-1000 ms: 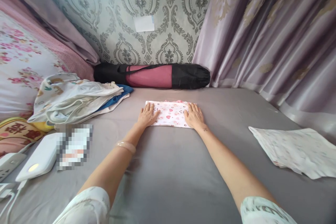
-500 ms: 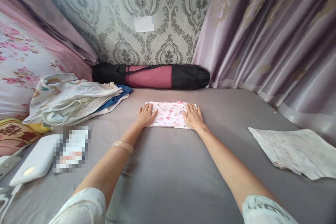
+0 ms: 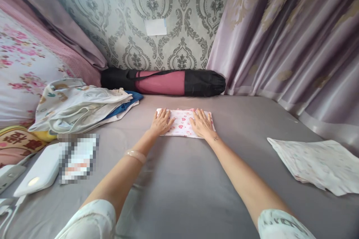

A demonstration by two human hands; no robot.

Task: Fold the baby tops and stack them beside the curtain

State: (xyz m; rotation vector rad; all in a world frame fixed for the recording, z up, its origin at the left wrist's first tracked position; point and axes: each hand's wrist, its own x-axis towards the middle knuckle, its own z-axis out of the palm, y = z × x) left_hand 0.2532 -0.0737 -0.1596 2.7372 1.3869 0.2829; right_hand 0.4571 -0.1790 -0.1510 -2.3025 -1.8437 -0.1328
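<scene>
A small folded white cloth with pink prints lies flat on the grey bed sheet. My left hand rests palm down on its left part, fingers stretched out. My right hand lies flat on its right part, fingers spread. Both hands press on the cloth and grip nothing. A pale bangle sits on my left wrist.
A rolled pink mat in a black bag lies against the patterned wall. A heap of light clothes sits at the left, with a white device and cables nearer me. Another folded pale cloth lies at the right, beside mauve curtains.
My right hand has slid left across the cloth toward the middle. My left hand has shifted slightly right. The cloth stays where it was.
</scene>
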